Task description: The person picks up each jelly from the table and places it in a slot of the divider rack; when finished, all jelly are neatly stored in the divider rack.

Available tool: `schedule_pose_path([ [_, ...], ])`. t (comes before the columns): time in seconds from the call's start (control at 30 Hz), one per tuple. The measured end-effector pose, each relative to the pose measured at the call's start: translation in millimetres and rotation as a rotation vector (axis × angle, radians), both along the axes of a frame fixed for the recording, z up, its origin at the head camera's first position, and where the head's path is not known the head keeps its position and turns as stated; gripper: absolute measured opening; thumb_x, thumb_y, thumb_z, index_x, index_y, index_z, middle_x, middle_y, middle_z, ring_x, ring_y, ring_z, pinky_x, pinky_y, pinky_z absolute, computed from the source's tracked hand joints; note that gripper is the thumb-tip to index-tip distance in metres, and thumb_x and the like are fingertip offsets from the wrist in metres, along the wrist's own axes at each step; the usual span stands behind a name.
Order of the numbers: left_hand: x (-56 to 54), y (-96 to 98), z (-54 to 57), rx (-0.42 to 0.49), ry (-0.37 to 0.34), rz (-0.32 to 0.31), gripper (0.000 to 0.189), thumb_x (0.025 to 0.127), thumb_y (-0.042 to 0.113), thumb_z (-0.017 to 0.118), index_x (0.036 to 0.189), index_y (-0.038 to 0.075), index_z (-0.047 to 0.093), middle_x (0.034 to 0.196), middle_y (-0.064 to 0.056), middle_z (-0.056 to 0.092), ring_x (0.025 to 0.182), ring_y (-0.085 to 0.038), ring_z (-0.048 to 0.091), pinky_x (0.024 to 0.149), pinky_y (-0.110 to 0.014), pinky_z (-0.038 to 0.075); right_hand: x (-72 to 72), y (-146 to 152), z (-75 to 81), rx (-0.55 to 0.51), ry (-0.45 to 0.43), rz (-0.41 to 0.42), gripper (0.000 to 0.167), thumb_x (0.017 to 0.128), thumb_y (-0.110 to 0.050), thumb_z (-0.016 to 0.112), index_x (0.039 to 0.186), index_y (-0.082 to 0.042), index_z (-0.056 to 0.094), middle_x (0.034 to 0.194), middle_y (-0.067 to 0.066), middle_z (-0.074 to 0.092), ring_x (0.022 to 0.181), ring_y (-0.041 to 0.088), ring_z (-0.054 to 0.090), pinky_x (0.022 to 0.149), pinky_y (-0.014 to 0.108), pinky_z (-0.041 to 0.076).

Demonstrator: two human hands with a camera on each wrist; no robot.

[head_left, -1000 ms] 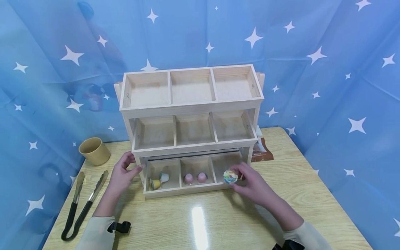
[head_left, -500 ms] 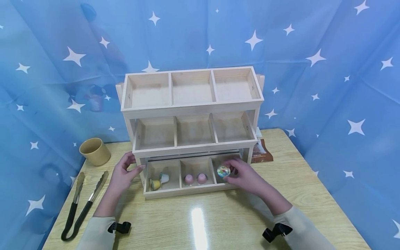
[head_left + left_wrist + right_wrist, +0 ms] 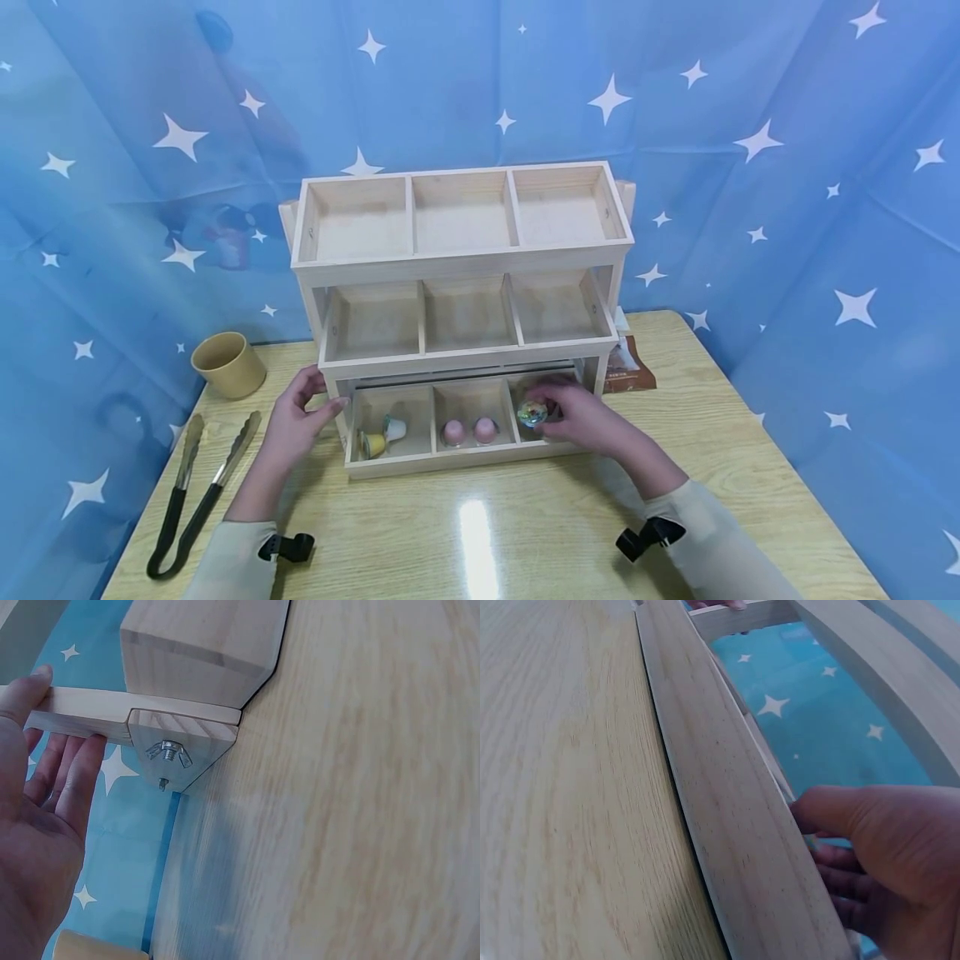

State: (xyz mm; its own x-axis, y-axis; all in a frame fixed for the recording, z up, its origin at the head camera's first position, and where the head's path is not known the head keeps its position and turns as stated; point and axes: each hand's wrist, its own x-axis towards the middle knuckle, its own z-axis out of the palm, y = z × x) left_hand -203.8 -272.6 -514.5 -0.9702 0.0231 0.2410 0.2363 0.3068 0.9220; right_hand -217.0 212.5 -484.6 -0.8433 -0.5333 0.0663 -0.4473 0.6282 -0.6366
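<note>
A pale wooden three-tier rack (image 3: pixel 461 262) stands on the table, each tier split into three compartments. My left hand (image 3: pixel 294 421) grips the rack's left upright; in the left wrist view the thumb lies on one side of the wooden post (image 3: pixel 82 712) and the fingers on the other. My right hand (image 3: pixel 581 417) pinches a coffee capsule (image 3: pixel 532 413) with a shiny, colourful lid inside the bottom right compartment. In the right wrist view the tray's front board (image 3: pixel 727 780) hides the fingertips and most of the capsule. Two pink capsules (image 3: pixel 469 430) are in the bottom middle compartment.
A yellow capsule (image 3: pixel 372 443) and a white capsule (image 3: pixel 394 427) lie in the bottom left compartment. Black-handled tongs (image 3: pixel 197 500) and a tan cup (image 3: pixel 228 365) are at the left. Behind the rack's right side lies a brown packet (image 3: pixel 630 367).
My right hand has moved left and down into the bottom right compartment with the capsule, whose lid has tilted. The left hand stays on the upright.
</note>
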Motion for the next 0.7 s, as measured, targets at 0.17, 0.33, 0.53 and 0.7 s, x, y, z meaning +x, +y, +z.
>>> schedule_pose_path([
  [0.17, -0.9, -0.8, -2.0, -0.003, -0.004, 0.002, 0.056, 0.104, 0.007, 0.079, 0.155, 0.004, 0.054, 0.135, -0.026, 0.067, 0.116, -0.008, 0.063, 0.088, -0.022, 0.062, -2.2, -2.0, -1.4, 0.048, 0.041, 0.018, 0.044, 0.088, -0.003, 0.085, 0.130, -0.001, 0.074, 0.128, 0.012, 0.070, 0.102, 0.022, 0.065, 0.088, 0.041, 0.059],
  [0.33, -1.2, -0.3, -1.8, 0.002, -0.006, -0.003, 0.057, 0.104, 0.007, 0.078, 0.156, 0.005, 0.054, 0.135, -0.025, 0.067, 0.117, -0.009, 0.063, 0.088, -0.022, 0.062, -4.7, -3.8, -1.9, 0.092, 0.046, 0.026, 0.041, 0.087, -0.003, 0.085, 0.127, -0.002, 0.076, 0.126, 0.011, 0.071, 0.106, 0.024, 0.066, 0.090, 0.044, 0.059],
  [0.53, 0.0, 0.4, -0.2, 0.001, -0.009, 0.001, 0.058, 0.104, 0.007, 0.078, 0.156, 0.004, 0.053, 0.136, -0.026, 0.066, 0.118, -0.009, 0.063, 0.089, -0.022, 0.062, -7.1, -4.0, -0.4, 0.099, 0.028, 0.028, 0.039, 0.089, -0.004, 0.086, 0.127, -0.001, 0.075, 0.124, 0.010, 0.072, 0.102, 0.023, 0.067, 0.089, 0.043, 0.059],
  [0.7, -0.3, -0.3, -1.0, 0.005, -0.011, -0.007, 0.058, 0.105, 0.008, 0.078, 0.157, 0.004, 0.053, 0.136, -0.026, 0.066, 0.118, -0.010, 0.063, 0.089, -0.022, 0.062, -7.3, -2.3, -1.1, 0.092, 0.014, 0.017, 0.042, 0.090, -0.005, 0.087, 0.130, 0.000, 0.074, 0.128, 0.011, 0.070, 0.102, 0.022, 0.066, 0.088, 0.040, 0.059],
])
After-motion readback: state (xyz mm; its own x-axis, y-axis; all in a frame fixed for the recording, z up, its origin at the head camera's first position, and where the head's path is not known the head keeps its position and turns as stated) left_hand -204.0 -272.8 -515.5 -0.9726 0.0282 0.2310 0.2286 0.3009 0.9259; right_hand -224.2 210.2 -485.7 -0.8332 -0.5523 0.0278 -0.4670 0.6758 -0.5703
